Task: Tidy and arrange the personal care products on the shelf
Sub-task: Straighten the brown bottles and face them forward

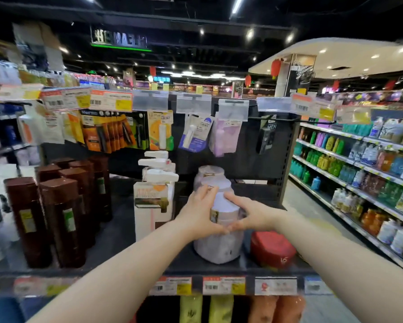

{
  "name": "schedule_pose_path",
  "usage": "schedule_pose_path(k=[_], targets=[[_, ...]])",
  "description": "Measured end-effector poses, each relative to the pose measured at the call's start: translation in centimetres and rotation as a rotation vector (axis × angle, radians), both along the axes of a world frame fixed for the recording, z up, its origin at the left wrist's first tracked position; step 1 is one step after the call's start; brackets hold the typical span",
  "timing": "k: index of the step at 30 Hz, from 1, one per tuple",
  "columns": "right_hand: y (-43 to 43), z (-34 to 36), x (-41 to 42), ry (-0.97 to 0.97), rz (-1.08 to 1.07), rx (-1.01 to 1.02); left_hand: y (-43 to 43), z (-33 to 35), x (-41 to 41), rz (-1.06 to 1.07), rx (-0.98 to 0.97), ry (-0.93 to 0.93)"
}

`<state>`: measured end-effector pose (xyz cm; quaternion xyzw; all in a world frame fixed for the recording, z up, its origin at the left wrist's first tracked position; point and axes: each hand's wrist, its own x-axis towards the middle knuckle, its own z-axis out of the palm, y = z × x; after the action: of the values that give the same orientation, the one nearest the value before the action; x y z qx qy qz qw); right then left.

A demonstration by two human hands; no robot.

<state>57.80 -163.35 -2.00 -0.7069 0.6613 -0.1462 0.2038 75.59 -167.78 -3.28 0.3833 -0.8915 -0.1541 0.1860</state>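
A pale lilac jar (219, 245) stands at the front of the dark shelf (126, 231), first in a row with two more lilac jars (211, 174) behind it. My left hand (199, 214) grips its left side near the lid. My right hand (251, 214) grips its right side, and the fingertips of both hands meet in front of the jar. White pump bottles (155, 183) stand just left of the jars. Several brown bottles (63, 206) fill the shelf's left part.
A red tub (272, 249) sits right of the front jar at the shelf's edge. Hanging packets (161, 131) and price tags (223, 285) line the rail above and the shelf front. An aisle shelf of colourful bottles (359, 173) runs along the right.
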Motion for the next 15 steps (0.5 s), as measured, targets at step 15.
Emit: schedule_pose_path(k=[15], targets=[[-0.5,-1.4,-1.1,-0.048,0.089,-0.175,0.5,-1.8,0.4,0.036,0.046,0.104]])
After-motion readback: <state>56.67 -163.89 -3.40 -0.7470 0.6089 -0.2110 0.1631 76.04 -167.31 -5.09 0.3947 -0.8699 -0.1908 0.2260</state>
